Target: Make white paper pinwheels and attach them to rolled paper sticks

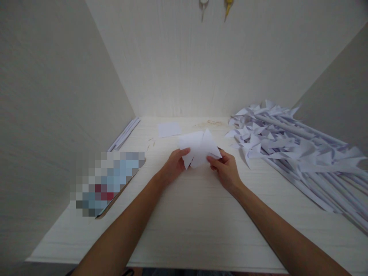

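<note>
Both hands hold one piece of white paper (198,147) above the middle of the table. The paper has slits cut in from its corners, and its flaps spread apart. My left hand (176,163) pinches its left edge, thumb on top. At the lower right corner my right hand (225,166) grips it between thumb and fingers. A small dark tip shows beside the right index finger; I cannot make out what it is. Just behind lies a flat white paper square (169,129) on the table.
White paper pinwheels on rolled paper sticks (287,142) are heaped along the right side. Several paper sticks (125,134) lie by the left wall. A blurred-out flat object (120,176) rests at left. Two tools, one yellow (228,7), hang on the back wall.
</note>
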`<action>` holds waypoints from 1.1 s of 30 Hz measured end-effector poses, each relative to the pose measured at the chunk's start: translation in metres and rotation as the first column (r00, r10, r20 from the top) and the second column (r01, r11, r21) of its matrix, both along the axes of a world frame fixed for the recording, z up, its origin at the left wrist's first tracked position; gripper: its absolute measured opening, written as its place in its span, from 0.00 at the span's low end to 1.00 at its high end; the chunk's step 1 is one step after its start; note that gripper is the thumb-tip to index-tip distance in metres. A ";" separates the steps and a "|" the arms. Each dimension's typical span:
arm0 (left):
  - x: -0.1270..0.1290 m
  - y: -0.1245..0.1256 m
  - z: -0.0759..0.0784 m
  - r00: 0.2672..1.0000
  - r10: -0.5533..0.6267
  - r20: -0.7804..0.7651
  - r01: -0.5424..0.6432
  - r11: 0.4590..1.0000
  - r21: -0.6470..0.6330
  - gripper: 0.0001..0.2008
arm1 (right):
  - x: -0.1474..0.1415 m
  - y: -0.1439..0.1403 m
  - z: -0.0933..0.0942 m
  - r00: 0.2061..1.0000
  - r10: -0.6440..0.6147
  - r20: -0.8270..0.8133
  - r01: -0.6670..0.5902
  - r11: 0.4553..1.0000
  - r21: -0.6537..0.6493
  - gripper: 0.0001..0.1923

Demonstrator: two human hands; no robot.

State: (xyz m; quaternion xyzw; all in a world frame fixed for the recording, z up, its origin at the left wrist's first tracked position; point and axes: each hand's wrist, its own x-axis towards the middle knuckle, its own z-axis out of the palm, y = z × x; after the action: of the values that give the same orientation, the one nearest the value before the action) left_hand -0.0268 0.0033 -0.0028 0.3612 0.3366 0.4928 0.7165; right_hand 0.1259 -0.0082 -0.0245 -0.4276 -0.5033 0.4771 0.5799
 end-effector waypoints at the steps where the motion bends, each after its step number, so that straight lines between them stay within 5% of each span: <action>1: 0.000 0.001 -0.001 1.000 0.015 -0.020 -0.016 1.000 -0.013 0.13 | 0.001 0.001 -0.001 1.000 -0.002 -0.002 0.002 1.000 -0.010 0.06; 9: 0.011 -0.003 -0.013 0.970 0.191 -0.152 -0.181 0.980 0.080 0.14 | -0.006 -0.001 0.007 0.972 -0.120 -0.202 0.102 0.990 -0.095 0.12; 19: 0.018 -0.003 -0.013 0.932 0.359 -0.054 -0.355 0.931 0.081 0.10 | -0.016 -0.008 0.007 0.949 0.158 0.271 -0.134 0.985 -0.104 0.12; 33: 0.020 -0.008 -0.008 0.956 0.293 0.008 -0.293 0.955 0.044 0.12 | -0.019 -0.012 0.007 0.961 0.100 0.257 -0.087 0.994 -0.061 0.11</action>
State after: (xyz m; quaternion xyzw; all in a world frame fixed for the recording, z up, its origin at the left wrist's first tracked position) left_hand -0.0072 -0.0050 -0.0111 0.3229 0.3746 0.6013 0.6276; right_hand 0.1074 -0.0207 -0.0176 -0.4760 -0.5827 0.4560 0.4753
